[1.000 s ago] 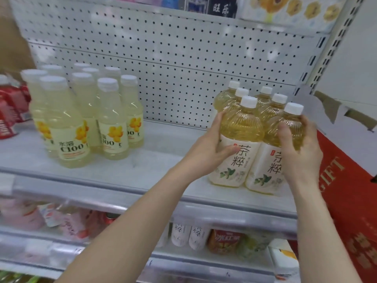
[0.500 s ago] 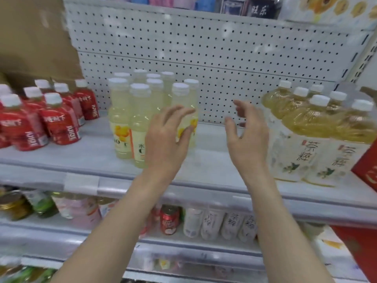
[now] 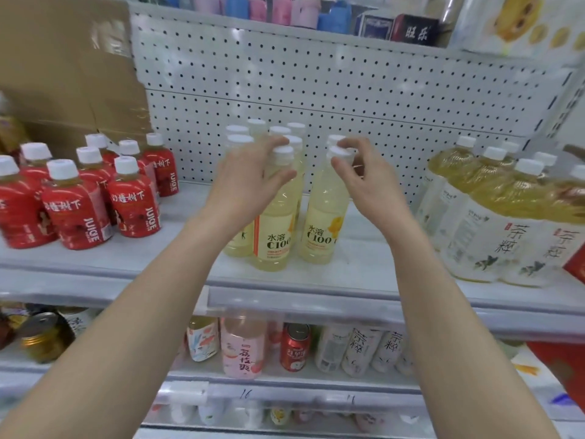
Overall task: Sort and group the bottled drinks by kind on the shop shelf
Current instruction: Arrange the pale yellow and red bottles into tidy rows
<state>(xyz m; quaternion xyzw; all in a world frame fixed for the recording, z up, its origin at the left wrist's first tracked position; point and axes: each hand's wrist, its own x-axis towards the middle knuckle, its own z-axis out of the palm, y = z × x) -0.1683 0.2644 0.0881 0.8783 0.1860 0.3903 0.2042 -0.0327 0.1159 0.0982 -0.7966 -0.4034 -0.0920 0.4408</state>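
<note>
Several pale yellow C100 lemon bottles with white caps stand grouped mid-shelf. My left hand wraps the neck of the front one, thumb in front and fingers behind its cap. My right hand pinches the cap and neck of a second C100 bottle, which stands slightly apart on the right of the group. Red juice bottles cluster at the left. Large golden tea bottles with white labels stand at the right. My hands hide part of the back C100 bottles.
The white shelf has a pegboard back. A cardboard box stands behind the red bottles, and a red gift box at the far right. On the lower shelf are mixed drinks, among them a red can.
My hands left the tea bottles, swung left with my view and reached forward. Half a second ago they were open in front of the shelf; now each closes on a C100 bottle top.
</note>
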